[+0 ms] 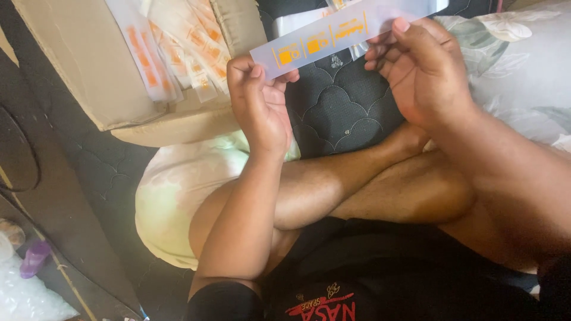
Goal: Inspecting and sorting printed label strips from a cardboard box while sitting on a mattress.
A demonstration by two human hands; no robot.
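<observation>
My left hand [259,101] pinches the near end of a long translucent plastic sleeve [333,34] printed with orange marks. My right hand [422,68] grips the same sleeve further along, thumb on top and fingers curled below. The sleeve is held level above a dark quilted mattress [339,110], in front of my crossed legs. Its far end runs out of the top of the view.
An open cardboard box [89,65] at the upper left holds several more sleeves with orange print [178,47]. A pale pillow [169,190] lies under my left knee. Flowered grey bedding [517,65] fills the upper right. A purple object [34,258] lies at the lower left.
</observation>
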